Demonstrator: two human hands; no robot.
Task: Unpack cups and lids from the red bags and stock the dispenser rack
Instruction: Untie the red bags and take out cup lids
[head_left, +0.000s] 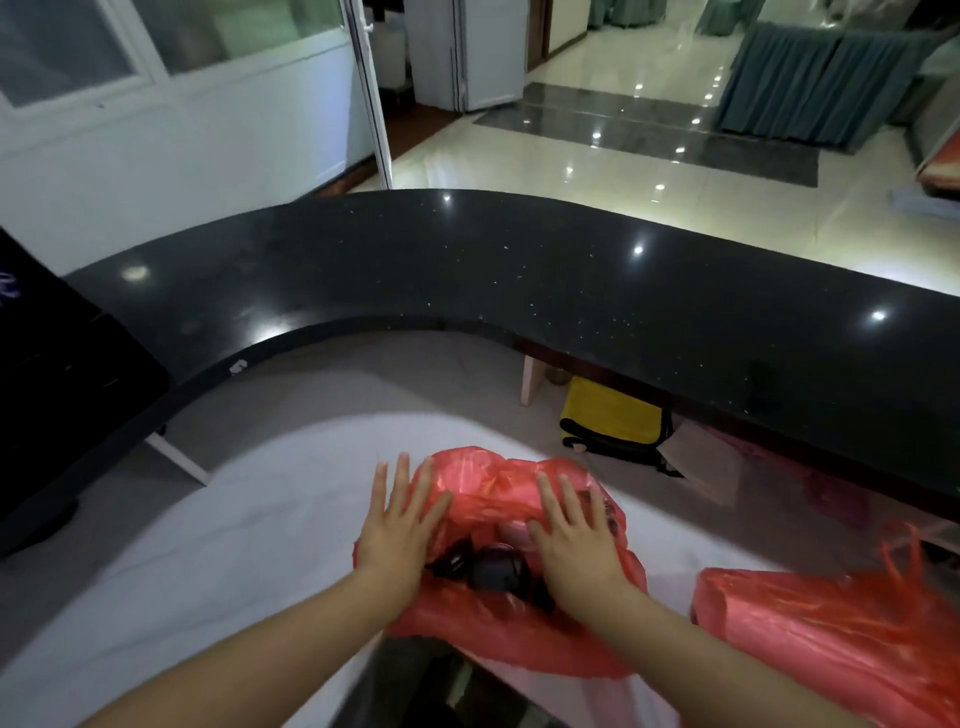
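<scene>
Directly below the curved black counter (519, 270), a red bag (498, 493) lay on the pale lower worktop (234, 519), and both hands were on it. The left hand (400, 525) lay flat, palm down, on the bag's left edge, its fingers straight and slightly spread, some over the red plastic and some over the worktop beside it; it gripped nothing. The right hand (576, 535) lay flat in the same way on the right part of the bag, fingers straight and together, pressing the plastic without curling round it. Between the two hands the bag's mouth gaped, and dark round things (493, 569) showed inside; they were too dim to tell whether they were lids or cups. A second red bag (831, 639), full and bulging, lay on the worktop just right of the first, nearer the right forearm. Under the counter's overhang, beyond the first bag, stood a yellow and black bag (608, 415), with a piece of brown card (701, 462) leaning beside it. At the counter's left end stood a dark boxy unit (57, 374), its details lost in shadow.
</scene>
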